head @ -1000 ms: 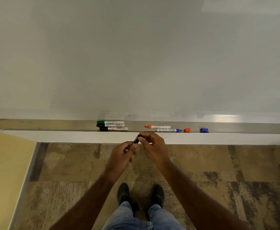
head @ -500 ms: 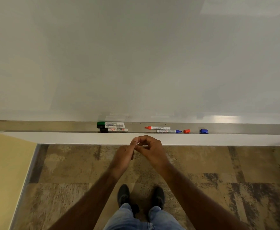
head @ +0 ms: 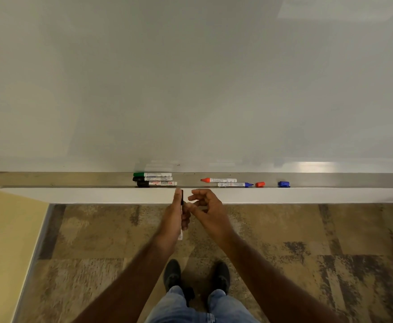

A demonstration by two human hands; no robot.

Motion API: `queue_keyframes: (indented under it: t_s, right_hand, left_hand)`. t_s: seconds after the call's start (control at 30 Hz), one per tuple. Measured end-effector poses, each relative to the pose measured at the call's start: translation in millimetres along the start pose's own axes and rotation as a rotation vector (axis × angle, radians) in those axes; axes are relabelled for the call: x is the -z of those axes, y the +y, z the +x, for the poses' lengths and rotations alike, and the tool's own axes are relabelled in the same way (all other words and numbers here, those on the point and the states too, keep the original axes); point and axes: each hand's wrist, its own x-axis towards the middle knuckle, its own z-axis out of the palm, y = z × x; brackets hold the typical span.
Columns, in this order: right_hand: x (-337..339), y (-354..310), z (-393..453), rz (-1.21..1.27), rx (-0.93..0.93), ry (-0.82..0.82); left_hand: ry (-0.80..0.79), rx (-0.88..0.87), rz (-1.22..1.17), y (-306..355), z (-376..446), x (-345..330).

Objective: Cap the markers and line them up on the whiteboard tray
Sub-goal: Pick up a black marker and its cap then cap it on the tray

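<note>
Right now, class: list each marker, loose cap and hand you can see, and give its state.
green marker: capped, on tray
two black markers: capped, on tray
red marker: uncapped
blue marker: uncapped
red cap: loose
blue cap: loose
left hand: holding black-capped marker
right hand: open

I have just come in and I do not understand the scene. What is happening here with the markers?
A person is tidying markers at a whiteboard tray. The left hand holds a black marker, cap end towards the tray; the right hand is open beside it. Three capped markers lie together on the tray. The red marker and blue marker are uncapped, with their caps lying loose to the right.
</note>
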Motion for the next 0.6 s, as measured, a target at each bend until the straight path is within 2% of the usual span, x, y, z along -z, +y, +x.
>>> queue_keyframes:
  t_s: [0.13, 0.23, 0.37, 0.5, 0.6]
  right_hand:
    - [6, 12, -1, -0.043, -0.159, -0.160]
    - [15, 21, -4, -0.034, -0.199, -0.240]
    - [29, 27, -3, 0.047, -0.259, -0.175]
    - [47, 28, 3, 0.151, -0.303, -0.029]
    - [60, 32, 15, 0.307, -0.315, 0.108]
  left_hand:
    - [0.025, -0.075, -0.293, 0, 10, -7]
    - [0.054, -0.078, -0.341, 3, 16, -10]
    - [0.112, -0.076, -0.197, 5, 23, -11]
    - [0.221, -0.029, -0.067, 9, 33, -8]
    - [0.215, -0.005, -0.117, 13, 43, -10]
